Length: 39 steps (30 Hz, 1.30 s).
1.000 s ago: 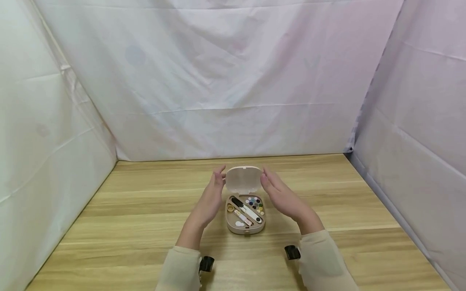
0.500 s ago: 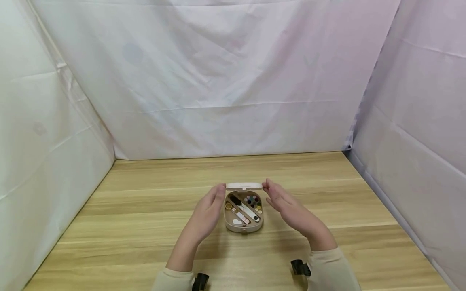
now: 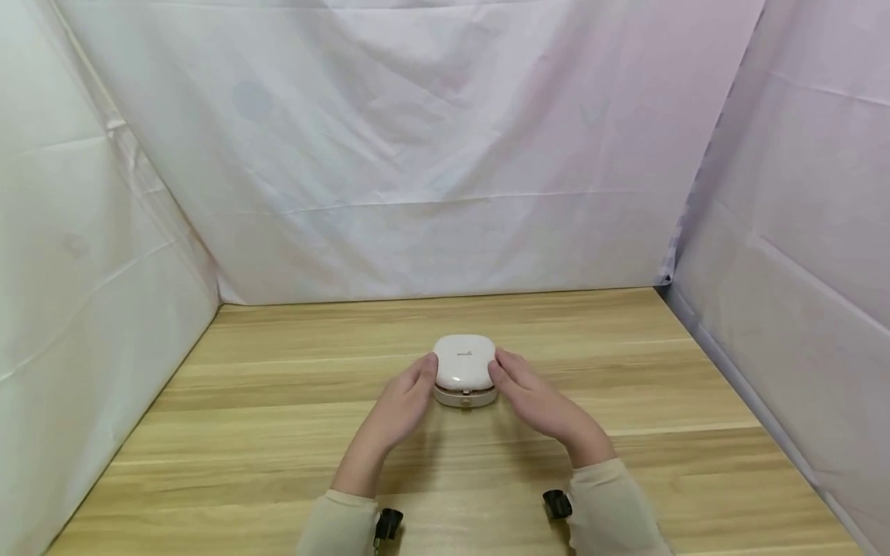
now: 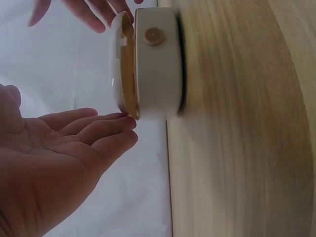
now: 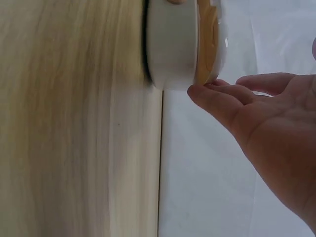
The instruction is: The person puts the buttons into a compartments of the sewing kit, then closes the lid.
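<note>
A white sewing box (image 3: 466, 399) sits on the table in the middle of the head view. Its lid (image 3: 464, 363) is lowered over the base, leaving a narrow gap along the front that also shows in the left wrist view. My left hand (image 3: 403, 398) lies along the lid's left side, its fairly straight fingers (image 4: 111, 131) touching the edge near the gap. On the opposite side my right hand (image 3: 535, 394) touches the lid with extended fingers (image 5: 217, 101). A round tan button latch (image 4: 154, 36) marks the front of the base. The lid hides the contents.
The wood-grain table (image 3: 278, 432) spreads out around the box. White cloth (image 3: 417, 154) hangs behind the table, with more cloth along the left and right sides. Small black devices (image 3: 389, 525) are worn at both wrists.
The lid has swung from upright, forward and down over the base, covering the buttons and tools inside. Both hands have moved with it along its sides.
</note>
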Tool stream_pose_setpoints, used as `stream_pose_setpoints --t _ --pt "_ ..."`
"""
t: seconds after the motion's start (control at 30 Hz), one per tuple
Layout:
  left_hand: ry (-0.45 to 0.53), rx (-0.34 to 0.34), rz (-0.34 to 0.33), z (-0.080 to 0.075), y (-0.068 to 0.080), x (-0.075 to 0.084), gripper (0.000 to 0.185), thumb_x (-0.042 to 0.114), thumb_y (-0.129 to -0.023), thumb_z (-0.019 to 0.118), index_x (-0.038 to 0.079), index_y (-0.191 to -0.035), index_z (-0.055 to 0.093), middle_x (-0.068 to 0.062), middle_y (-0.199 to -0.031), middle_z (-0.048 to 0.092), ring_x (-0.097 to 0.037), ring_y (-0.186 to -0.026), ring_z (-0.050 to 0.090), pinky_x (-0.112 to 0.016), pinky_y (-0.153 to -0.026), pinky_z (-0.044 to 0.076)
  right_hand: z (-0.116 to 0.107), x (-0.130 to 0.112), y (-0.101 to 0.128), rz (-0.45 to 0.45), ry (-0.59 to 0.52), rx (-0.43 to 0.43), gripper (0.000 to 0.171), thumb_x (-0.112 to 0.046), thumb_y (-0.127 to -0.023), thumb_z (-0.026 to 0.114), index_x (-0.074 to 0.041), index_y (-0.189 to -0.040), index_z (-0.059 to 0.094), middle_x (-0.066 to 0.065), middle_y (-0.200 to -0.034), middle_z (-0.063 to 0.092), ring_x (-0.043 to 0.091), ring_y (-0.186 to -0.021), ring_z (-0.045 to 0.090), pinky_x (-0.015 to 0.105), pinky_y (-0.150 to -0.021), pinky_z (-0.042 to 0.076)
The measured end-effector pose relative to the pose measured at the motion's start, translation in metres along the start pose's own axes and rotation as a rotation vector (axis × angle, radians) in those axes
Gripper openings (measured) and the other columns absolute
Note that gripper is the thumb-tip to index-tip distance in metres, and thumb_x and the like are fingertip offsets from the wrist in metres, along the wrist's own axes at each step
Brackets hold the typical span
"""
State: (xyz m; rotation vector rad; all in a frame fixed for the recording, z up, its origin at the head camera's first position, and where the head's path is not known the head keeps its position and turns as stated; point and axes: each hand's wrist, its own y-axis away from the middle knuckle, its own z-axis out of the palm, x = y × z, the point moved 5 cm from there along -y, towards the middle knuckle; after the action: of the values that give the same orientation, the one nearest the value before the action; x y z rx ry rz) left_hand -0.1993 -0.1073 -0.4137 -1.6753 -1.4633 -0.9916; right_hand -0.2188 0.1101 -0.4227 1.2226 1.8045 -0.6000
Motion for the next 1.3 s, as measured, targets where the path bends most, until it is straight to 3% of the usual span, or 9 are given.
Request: stream_pose_setpoints --t 0.27,0.4,0.53,0.67,0.77,0.87,1.0,1.13,1.3 --pt "-0.068 -0.048 -0.001 0.006 -0.01 -0.005 0.074 0.058 -0.114 0.03 0.003 -0.163 0.041 -0.019 -0.17 0.039 -0.038 -0.161 0.033 -0.057 -0.133 0.026 0.004 0.001 -0.012 0.008 0.086 -0.008 0.074 -0.049 -0.116 0.03 0.003 -0.167 0.022 0.023 -0.178 0.017 0.044 -0.166 0.014 0.063 -0.135 0.013" --pt "-0.18 -0.106 0.048 0.012 -0.01 -0.002 0.058 0.037 -0.117 0.034 0.0 -0.161 0.042 -0.026 -0.174 0.026 -0.042 -0.163 0.026 -0.06 -0.133 0.024 0.004 -0.002 -0.01 0.009 0.143 -0.024 0.07 -0.048 -0.116 0.033 -0.003 -0.169 0.025 0.023 -0.178 0.012 0.046 -0.165 0.015 0.067 -0.133 0.016" --pt "-0.309 -0.138 0.084 0.019 -0.008 0.0 0.05 0.017 -0.113 0.039 -0.002 -0.159 0.045 -0.03 -0.174 0.022 -0.045 -0.162 0.028 -0.06 -0.132 0.028 0.008 -0.005 -0.008 0.017 0.229 -0.062 0.061 -0.035 -0.116 0.041 -0.011 -0.17 0.026 0.022 -0.18 0.004 0.045 -0.166 0.012 0.067 -0.132 0.018" --pt "-0.417 -0.138 0.085 0.024 -0.009 0.002 0.049 0.015 -0.113 0.039 0.003 -0.16 0.047 -0.027 -0.175 0.021 -0.045 -0.163 0.024 -0.061 -0.131 0.029 0.012 -0.005 -0.013 0.002 0.306 -0.071 0.06 -0.019 -0.113 0.046 -0.007 -0.169 0.027 0.028 -0.178 0.002 0.047 -0.164 0.015 0.065 -0.132 0.023" --pt "-0.473 -0.144 0.098 0.023 -0.018 0.002 0.05 0.018 -0.113 0.043 0.005 -0.161 0.045 -0.024 -0.177 0.019 -0.046 -0.164 0.019 -0.063 -0.131 0.027 0.011 -0.004 -0.022 -0.018 0.347 -0.05 0.064 -0.018 -0.112 0.049 0.0 -0.168 0.024 0.035 -0.175 0.001 0.052 -0.162 0.018 0.066 -0.13 0.025" --pt "-0.473 -0.159 0.116 0.021 -0.037 0.002 0.054 0.022 -0.112 0.051 0.006 -0.163 0.042 -0.023 -0.177 0.019 -0.046 -0.164 0.021 -0.063 -0.131 0.027 0.006 -0.005 -0.036 -0.023 0.35 -0.016 0.073 -0.022 -0.111 0.055 0.007 -0.167 0.018 0.039 -0.173 0.003 0.054 -0.161 0.019 0.066 -0.13 0.025" --pt "-0.385 -0.207 0.087 0.018 -0.056 -0.001 0.063 0.027 -0.11 0.059 0.005 -0.165 0.038 -0.025 -0.177 0.019 -0.044 -0.163 0.027 -0.059 -0.133 0.027 0.002 -0.002 -0.052 0.008 0.333 -0.016 0.086 -0.03 -0.109 0.061 0.01 -0.167 0.011 0.038 -0.174 0.005 0.051 -0.163 0.017 0.064 -0.132 0.023" --pt "-0.351 -0.239 0.052 0.017 -0.062 -0.004 0.068 0.028 -0.11 0.059 0.002 -0.166 0.032 -0.027 -0.177 0.014 -0.043 -0.163 0.027 -0.058 -0.133 0.026 0.005 0.001 -0.058 0.03 0.312 -0.044 0.095 -0.035 -0.106 0.066 0.009 -0.167 0.008 0.037 -0.174 0.005 0.049 -0.164 0.013 0.063 -0.133 0.022" --pt "-0.372 -0.247 0.04 0.018 -0.061 -0.009 0.068 0.027 -0.11 0.058 0.001 -0.167 0.03 -0.029 -0.177 0.011 -0.043 -0.163 0.025 -0.058 -0.133 0.027 0.008 0.002 -0.057 0.032 0.303 -0.051 0.094 -0.034 -0.106 0.066 0.009 -0.167 0.008 0.037 -0.174 0.006 0.049 -0.164 0.014 0.062 -0.133 0.022"
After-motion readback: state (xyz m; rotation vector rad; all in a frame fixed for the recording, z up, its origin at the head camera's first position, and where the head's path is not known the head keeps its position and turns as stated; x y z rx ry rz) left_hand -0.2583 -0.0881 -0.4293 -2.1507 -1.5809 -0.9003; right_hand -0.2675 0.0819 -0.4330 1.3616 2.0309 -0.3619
